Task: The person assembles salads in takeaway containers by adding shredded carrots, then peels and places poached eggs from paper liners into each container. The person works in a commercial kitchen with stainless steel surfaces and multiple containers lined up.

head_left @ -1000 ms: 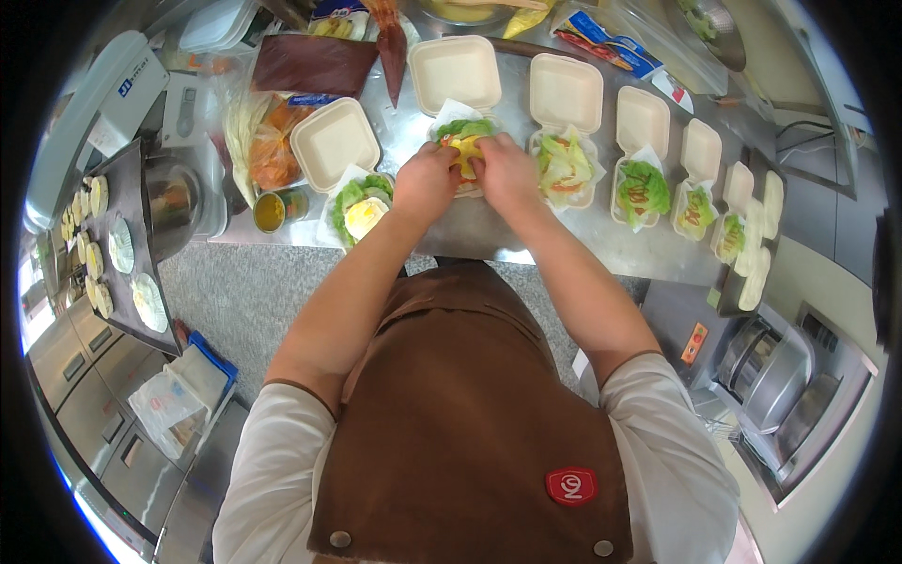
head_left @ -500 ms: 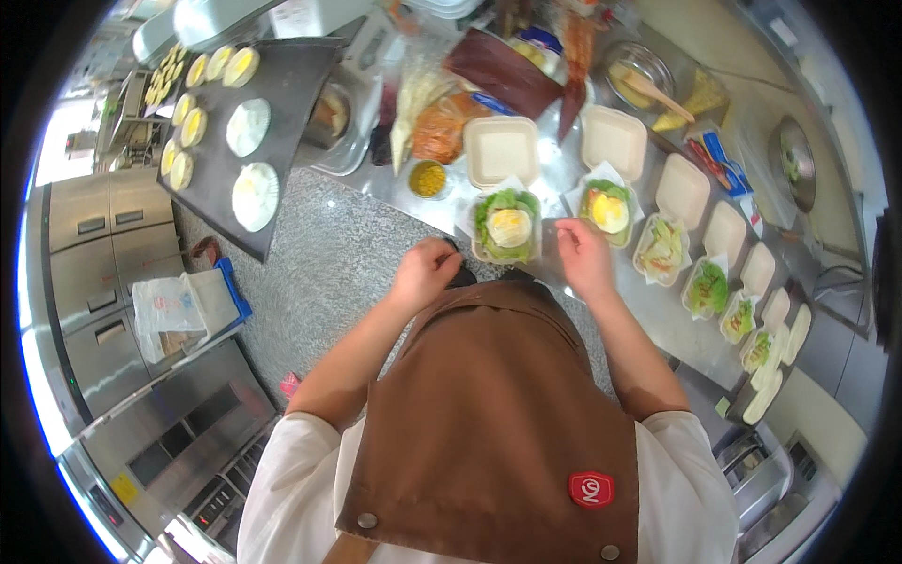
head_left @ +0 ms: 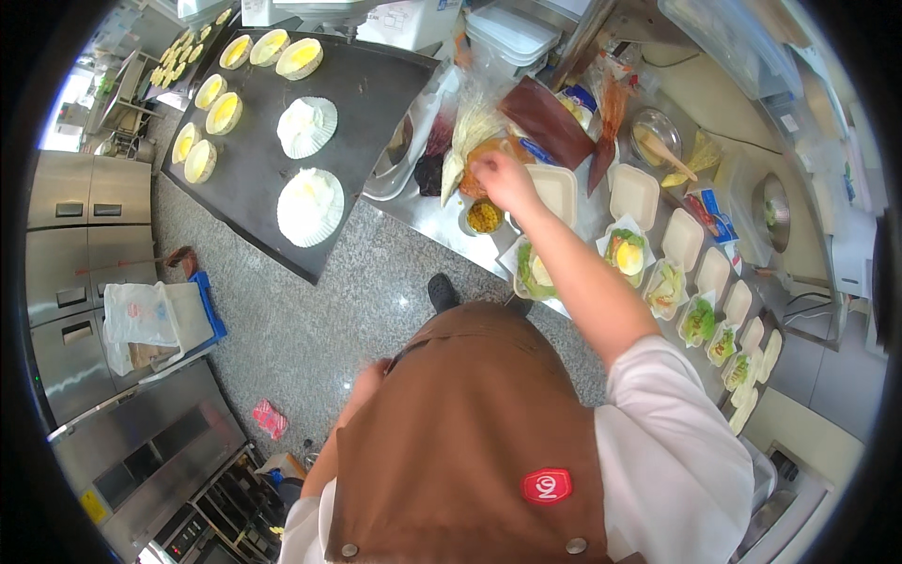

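Note:
My right hand [head_left: 505, 180] reaches forward over the counter, its fingers curled down at a clear bag of orange shreds [head_left: 480, 180]; what they grip is hidden. Just nearer is a small metal cup of yellow bits [head_left: 484, 217]. Under my right forearm, partly covered, lies a takeaway box of lettuce with a pale round topping [head_left: 522, 272]. To its right, another box holds lettuce and a halved egg [head_left: 627, 254]. My left hand [head_left: 370, 378] hangs low beside my brown apron [head_left: 470, 423], blurred and partly hidden, away from the food.
A dark tray [head_left: 254, 141] at the left holds yellow-filled cups and two white paper-lined mounds. More open boxes of salad [head_left: 698, 321] run down the counter to the right. A metal bowl with a wooden spoon [head_left: 653, 133] stands at the back. Grey floor [head_left: 282, 329] lies left of me.
My right hand has gone from beside the egg box forward and left to the orange bag. My left hand has dropped from near the counter to my side. The view has shifted left.

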`<state>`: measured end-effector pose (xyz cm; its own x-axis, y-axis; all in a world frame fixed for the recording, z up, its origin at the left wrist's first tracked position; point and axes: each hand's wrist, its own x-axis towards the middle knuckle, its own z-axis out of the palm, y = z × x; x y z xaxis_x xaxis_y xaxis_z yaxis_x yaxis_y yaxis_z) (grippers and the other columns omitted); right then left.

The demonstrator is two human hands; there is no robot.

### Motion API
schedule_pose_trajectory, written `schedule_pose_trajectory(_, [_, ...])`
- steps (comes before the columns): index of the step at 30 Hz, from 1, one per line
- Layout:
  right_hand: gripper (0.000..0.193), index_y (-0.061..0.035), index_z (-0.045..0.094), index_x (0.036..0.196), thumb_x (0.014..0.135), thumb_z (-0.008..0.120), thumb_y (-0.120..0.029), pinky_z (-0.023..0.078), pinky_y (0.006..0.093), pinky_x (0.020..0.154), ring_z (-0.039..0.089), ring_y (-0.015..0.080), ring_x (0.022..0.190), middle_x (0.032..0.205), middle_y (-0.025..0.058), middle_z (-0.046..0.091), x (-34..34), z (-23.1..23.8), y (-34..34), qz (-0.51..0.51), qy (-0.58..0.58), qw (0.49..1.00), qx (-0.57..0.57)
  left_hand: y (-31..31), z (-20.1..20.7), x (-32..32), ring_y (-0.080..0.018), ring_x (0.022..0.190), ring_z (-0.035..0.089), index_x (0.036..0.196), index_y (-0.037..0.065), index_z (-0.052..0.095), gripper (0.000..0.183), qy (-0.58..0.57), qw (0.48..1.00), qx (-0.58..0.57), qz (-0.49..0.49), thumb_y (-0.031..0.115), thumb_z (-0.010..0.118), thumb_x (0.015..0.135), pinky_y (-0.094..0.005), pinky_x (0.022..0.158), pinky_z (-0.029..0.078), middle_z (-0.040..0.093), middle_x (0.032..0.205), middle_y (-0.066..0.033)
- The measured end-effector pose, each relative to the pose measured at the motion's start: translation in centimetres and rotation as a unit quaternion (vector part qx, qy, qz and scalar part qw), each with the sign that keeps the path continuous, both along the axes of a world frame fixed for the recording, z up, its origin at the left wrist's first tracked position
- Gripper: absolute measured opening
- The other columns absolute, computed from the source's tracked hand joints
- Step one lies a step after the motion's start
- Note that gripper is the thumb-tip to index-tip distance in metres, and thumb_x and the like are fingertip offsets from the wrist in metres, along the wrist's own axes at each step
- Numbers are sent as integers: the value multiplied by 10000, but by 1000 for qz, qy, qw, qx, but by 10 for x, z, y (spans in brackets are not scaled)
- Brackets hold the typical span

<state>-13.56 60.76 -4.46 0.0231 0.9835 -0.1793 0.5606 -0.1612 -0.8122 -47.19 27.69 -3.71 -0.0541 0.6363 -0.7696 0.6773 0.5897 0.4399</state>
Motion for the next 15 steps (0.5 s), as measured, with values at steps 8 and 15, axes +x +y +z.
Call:
schedule_pose_trajectory(8, [471,-36,731,1199,910,689,-406,528,439,982,678,370,1164,1238,202,708,-67,-18,115,-28,-227,956,-186,-34,9,-59,-377,1030,711,1188,-3,691,407,1,999,3,53,320,662,942,-435,869,547,732,1084,-254])
schedule_pose_trajectory(15, [430,-12,723,1184,881,687,-315,528,429,961,684,389,1124,1207,228,714,-41,-58,121,-76,-56,985,-144,-74,-49,-100,-371,945,731,1194,39,696,364,25,993,24,115,305,659,948,-445,815,570,751,1025,-209])
